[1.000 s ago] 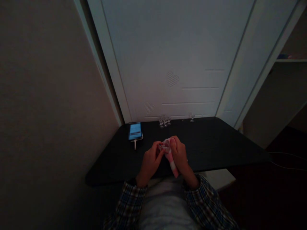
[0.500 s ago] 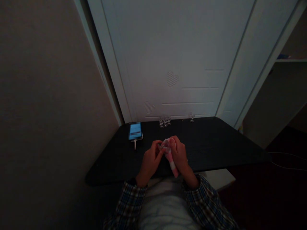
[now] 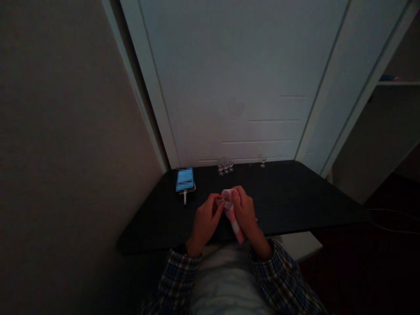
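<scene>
A pink and white cloth [image 3: 235,225] hangs down from my right hand [image 3: 244,209], whose fingers are wrapped round its upper part. My left hand [image 3: 206,217] is closed in a pinch at the left side of the cloth, on a small clear glass [image 3: 217,201] that is mostly hidden by the fingers. The two hands nearly meet above the front part of the dark table [image 3: 288,197]. Several small stemmed glasses [image 3: 225,166] stand in a group at the table's back edge, and a single one [image 3: 263,162] stands farther right.
At the back left of the table lies a device with a lit blue screen [image 3: 185,179] and a white strap or cable [image 3: 185,197]. Behind the table rises a white panel [image 3: 262,78]. A white board [image 3: 300,246] shows below the front edge.
The fingers of my left hand and the upper edge of the cloth have shifted slightly. Both hands stay in nearly the same place.
</scene>
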Demonstrator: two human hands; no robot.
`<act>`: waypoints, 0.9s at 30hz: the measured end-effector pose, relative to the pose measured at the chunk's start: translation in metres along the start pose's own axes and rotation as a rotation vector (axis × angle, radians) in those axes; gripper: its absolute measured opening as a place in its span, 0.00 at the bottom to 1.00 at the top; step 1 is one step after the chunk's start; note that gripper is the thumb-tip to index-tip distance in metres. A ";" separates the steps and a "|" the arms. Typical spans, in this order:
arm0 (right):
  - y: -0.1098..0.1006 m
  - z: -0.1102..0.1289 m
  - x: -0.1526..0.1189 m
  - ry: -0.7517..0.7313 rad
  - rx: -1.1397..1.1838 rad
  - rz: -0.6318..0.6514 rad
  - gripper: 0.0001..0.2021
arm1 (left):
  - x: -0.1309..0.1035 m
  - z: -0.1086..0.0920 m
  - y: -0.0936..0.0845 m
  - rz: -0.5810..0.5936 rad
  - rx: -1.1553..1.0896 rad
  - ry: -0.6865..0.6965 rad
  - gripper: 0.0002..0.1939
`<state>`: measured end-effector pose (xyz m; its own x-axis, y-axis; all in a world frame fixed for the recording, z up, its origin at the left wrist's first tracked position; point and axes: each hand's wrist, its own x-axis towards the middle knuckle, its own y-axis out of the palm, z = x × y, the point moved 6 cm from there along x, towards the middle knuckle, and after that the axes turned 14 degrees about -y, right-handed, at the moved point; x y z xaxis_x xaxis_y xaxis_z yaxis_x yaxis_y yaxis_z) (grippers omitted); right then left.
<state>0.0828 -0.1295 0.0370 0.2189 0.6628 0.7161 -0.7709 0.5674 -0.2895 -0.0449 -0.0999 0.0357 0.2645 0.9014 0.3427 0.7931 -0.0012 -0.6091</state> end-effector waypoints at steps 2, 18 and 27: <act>0.000 0.000 0.000 0.001 0.016 0.003 0.15 | 0.000 0.000 -0.001 -0.012 0.000 0.004 0.11; 0.005 -0.004 0.000 0.017 0.075 0.001 0.13 | 0.002 0.007 -0.006 -0.114 -0.034 -0.059 0.10; 0.008 -0.010 0.000 0.003 0.068 0.002 0.12 | 0.003 0.011 -0.010 -0.162 -0.105 -0.087 0.10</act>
<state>0.0822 -0.1199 0.0284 0.2190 0.6654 0.7137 -0.8102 0.5316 -0.2470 -0.0578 -0.0922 0.0347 0.0847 0.9274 0.3643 0.8755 0.1053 -0.4716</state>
